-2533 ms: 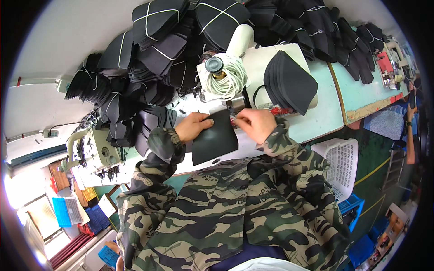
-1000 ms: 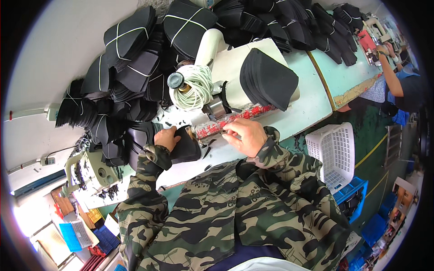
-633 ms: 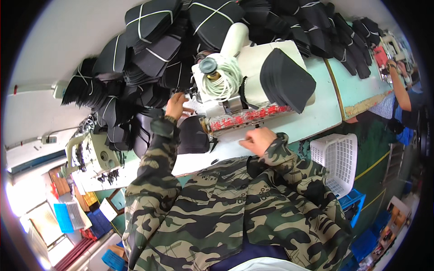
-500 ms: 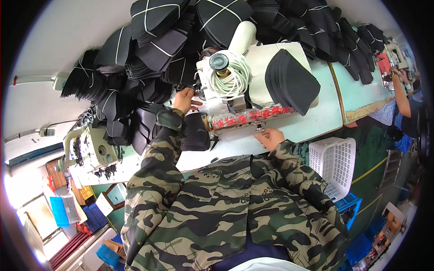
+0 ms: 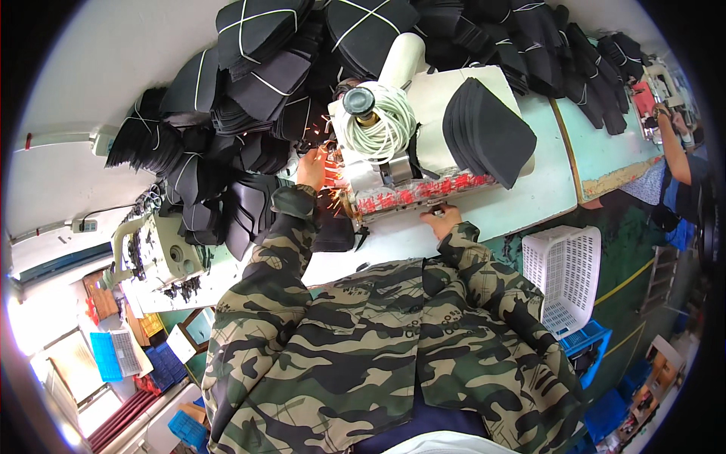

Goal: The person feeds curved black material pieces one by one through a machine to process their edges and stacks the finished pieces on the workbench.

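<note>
head view | left hand [image 5: 311, 168] reaches to the tied black cut-piece bundles [image 5: 249, 113] left of the white machine [image 5: 423, 129], grip hidden | right hand [image 5: 442, 220] rests at the machine's front edge, closure unclear | black piece [image 5: 333, 233] lies on the table [image 5: 529, 204] | many bundles left unworked

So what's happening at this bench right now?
A person in a camouflage jacket works at a white sewing machine. The left hand reaches up beside the machine's end, next to piles of black fabric pieces. The right hand rests at the machine's front edge. A stack of black pieces sits on top.
</note>
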Demonstrator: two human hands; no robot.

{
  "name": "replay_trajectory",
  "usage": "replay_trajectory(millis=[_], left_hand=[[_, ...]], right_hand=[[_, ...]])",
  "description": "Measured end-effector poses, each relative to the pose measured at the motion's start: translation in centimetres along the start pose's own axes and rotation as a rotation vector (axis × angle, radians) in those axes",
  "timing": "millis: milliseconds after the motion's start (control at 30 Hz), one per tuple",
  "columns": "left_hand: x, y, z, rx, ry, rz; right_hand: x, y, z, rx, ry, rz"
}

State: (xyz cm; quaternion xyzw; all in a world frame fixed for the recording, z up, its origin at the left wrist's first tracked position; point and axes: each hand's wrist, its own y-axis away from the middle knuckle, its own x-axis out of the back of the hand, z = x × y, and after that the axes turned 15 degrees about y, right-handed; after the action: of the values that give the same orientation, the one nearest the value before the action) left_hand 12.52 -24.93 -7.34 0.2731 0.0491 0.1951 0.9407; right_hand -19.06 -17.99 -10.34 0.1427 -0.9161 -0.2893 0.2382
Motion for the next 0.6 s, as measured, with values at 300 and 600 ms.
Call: replay_trajectory(millis=[300, 600], left_hand=[[1.3, -1.2, -1.0, -0.2, -0.393, -0.011], [0.0, -0.7, -0.3, 0.003, -0.007, 0.012]], right_hand=[[-0.9, -0.7, 0.8, 0.093, 0.238, 0.124], [-0.8, -1.3, 1.2, 0.053, 0.15, 0.099]])
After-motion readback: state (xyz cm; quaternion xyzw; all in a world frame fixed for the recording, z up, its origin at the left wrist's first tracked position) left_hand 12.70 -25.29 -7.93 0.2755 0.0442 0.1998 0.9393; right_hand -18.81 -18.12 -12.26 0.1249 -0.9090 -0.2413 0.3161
